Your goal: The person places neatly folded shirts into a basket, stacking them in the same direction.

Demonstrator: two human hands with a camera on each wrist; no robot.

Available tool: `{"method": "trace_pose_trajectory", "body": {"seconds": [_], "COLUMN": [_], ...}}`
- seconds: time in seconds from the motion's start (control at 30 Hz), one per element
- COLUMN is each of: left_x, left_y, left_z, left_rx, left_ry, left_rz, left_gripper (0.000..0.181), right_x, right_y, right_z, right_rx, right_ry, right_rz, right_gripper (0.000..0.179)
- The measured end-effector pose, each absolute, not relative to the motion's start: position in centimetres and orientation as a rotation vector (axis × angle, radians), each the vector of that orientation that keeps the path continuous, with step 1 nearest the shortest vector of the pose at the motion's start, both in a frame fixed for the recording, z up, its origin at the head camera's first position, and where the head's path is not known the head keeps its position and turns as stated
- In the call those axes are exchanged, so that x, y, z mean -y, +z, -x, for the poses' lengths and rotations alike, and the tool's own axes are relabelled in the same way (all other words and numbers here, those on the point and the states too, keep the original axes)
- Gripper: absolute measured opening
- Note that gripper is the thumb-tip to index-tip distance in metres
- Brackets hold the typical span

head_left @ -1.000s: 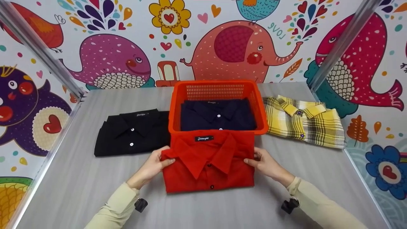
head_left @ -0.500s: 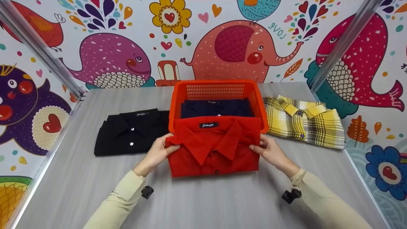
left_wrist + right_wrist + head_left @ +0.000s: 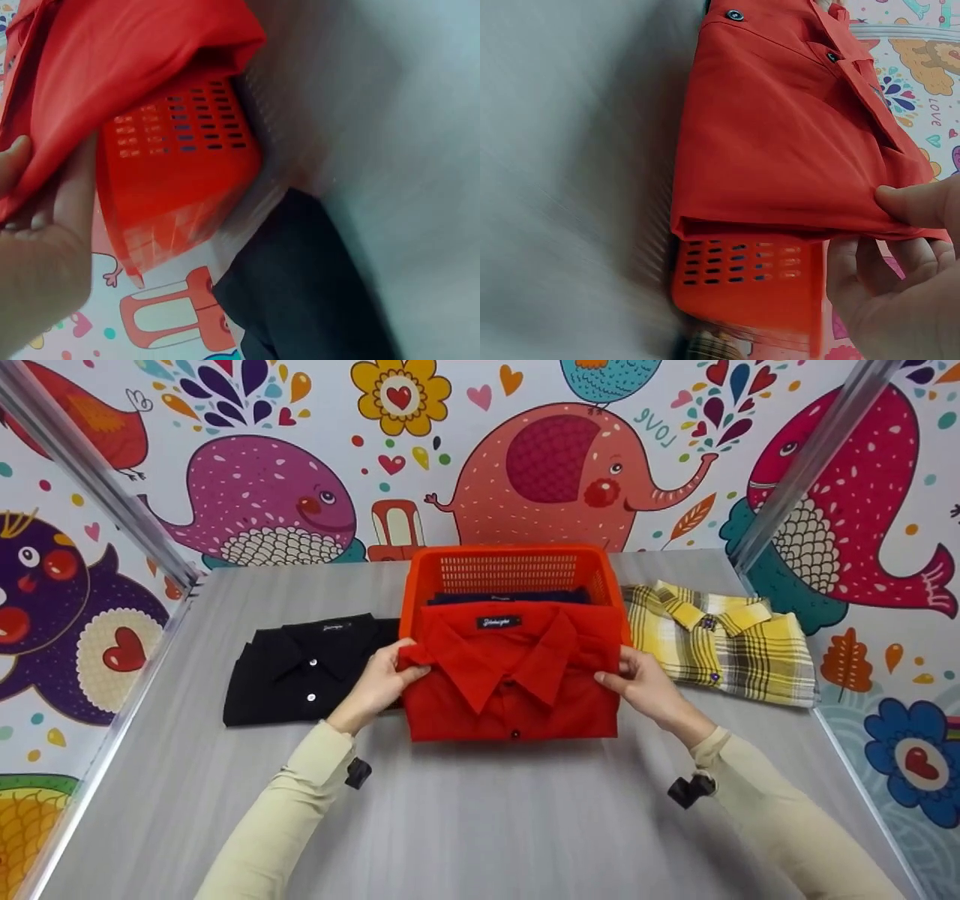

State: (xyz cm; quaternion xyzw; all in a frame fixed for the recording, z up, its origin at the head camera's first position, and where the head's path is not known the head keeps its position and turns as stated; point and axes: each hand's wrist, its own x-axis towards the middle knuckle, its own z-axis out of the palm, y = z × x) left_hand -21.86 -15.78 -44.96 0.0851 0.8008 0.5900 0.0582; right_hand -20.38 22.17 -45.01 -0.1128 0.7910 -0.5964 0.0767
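A person's left hand (image 3: pixel 379 682) and right hand (image 3: pixel 651 690) each pinch a side edge of a folded red shirt (image 3: pixel 517 701), which spans the gap between them over the near side of an orange basket (image 3: pixel 510 550) holding a navy shirt (image 3: pixel 559 597), while a black shirt (image 3: pixel 289 682) and a yellow plaid shirt (image 3: pixel 739 652) lie on the bench (image 3: pixel 487 825), one on either side

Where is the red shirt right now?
In the head view, the red shirt is near the middle, held at its two sides by the left hand and right hand, over the near side of the orange basket.
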Motion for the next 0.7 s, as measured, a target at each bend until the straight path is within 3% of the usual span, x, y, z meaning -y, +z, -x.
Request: {"method": "trace_pose_trajectory", "body": {"seconds": [0.7], "left_x": [15.6], "left_y": [-41.5], "left_z": [26.9], "left_rx": [-2.405], "left_ry": [1.961], "left_rz": [-0.285], "left_gripper": [0.023], "right_x": [-22.0], "right_y": [-39.8], "right_z": [25.0], "right_rx": [-2.408], "right_ry": [-1.725], "right_rz": [0.305], "right_gripper": [0.037]}}
